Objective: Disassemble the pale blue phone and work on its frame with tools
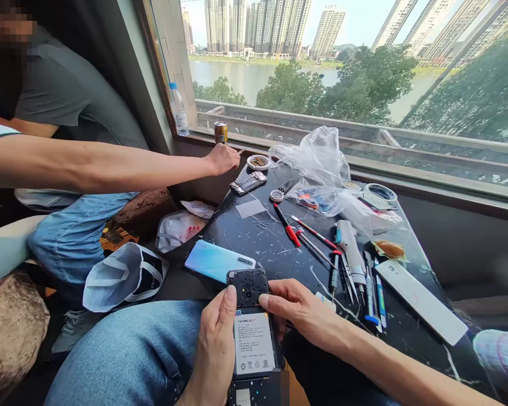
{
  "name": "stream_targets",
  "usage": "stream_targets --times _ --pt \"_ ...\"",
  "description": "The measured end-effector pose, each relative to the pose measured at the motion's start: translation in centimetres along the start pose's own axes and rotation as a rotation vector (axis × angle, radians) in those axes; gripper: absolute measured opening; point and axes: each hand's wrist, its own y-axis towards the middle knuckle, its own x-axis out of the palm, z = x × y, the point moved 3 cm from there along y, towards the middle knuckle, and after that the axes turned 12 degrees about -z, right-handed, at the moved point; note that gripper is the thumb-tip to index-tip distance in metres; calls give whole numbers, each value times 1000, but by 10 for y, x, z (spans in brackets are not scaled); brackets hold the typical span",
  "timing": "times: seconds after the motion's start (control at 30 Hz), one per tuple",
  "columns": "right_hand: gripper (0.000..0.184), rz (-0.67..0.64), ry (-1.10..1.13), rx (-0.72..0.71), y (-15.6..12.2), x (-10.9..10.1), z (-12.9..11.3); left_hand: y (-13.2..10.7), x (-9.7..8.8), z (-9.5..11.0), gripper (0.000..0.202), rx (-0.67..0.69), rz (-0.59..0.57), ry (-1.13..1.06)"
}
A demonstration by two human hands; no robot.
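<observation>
An opened phone (254, 344) lies back side up over my lap, its white-labelled battery (254, 345) and black upper cover (248, 286) exposed. My left hand (218, 332) is wrapped along its left edge, the thumb pressing on the cover's left side. From the right, my right hand (296, 310) grips the upper right edge, thumb on the cover and the other fingers partly hidden behind. Just beyond the phone's top, a light blue back panel or phone (218, 262) lies on the black table. The phone's lower end is partly blurred out.
On the black table (271, 262) are a red pen (287, 225), tweezers (347, 276), a white electric screwdriver-like tool (350, 251), a white phone panel (421, 301), a disassembled phone (248, 182) and plastic bags (317, 158). Another person's hand (224, 159) holds a cigarette near an ashtray (258, 163).
</observation>
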Motion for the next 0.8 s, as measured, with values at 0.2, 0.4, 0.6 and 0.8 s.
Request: stream_targets --times 0.2,0.4,0.6,0.8 --pt "52 -79 13 -32 4 4 -2 3 -1 7 46 22 -5 -84" --pt "44 -141 -10 40 -3 7 -8 7 -9 7 39 67 38 -171" --pt "44 -68 -6 -112 1 26 -1 6 -10 11 43 120 105 -135" --pt "48 -128 -3 11 8 22 2 10 -15 11 44 117 115 -217"
